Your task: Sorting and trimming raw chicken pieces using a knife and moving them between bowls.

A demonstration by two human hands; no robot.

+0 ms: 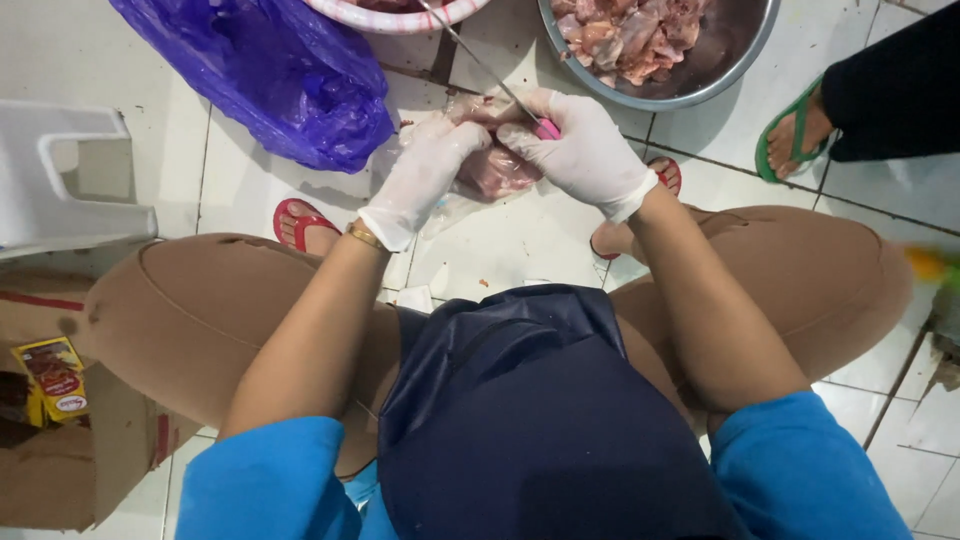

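Over tiled floor | right hand (585, 150) clamps thin knife (490, 75) | left hand (425, 165) apparently clasps soft pink meat (495, 172)

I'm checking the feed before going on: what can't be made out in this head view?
- Raw meat piece: mostly covered by the gloved left hand and right hand.
- Knife: its tip is lost against the pink-rimmed bowl, and the pink handle sits inside the right fist.
- Metal bowl of meat and the pink-rimmed bowl: cut off by the top edge.
- Purple bag: contents hidden.
- Yellow-green thing: blurred at the right edge.
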